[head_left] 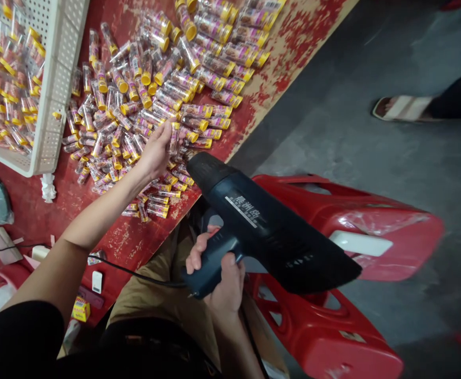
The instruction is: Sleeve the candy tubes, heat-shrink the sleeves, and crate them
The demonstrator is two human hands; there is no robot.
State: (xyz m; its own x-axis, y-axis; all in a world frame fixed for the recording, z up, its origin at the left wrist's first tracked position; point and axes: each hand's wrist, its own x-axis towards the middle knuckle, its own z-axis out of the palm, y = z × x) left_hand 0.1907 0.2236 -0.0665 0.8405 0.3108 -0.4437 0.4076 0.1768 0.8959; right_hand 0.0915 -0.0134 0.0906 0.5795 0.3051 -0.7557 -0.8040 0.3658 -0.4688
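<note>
My right hand (218, 273) is wrapped round the handle of a dark blue heat gun (262, 221), whose nozzle points toward the table edge. My left hand (157, 152) reaches out over a large pile of small clear tubes with yellow caps (155, 89) on the worn red table (119, 242). Its fingers are closed on one of these tubes (173, 138), held upright just above the pile.
A white perforated crate (52, 89) full of the same tubes stands at the upper left. Red plastic stools (333, 295) lie on the grey floor to my right. Another person's sandalled foot (404, 108) shows at the far right. A black cord (135, 271) crosses the table edge.
</note>
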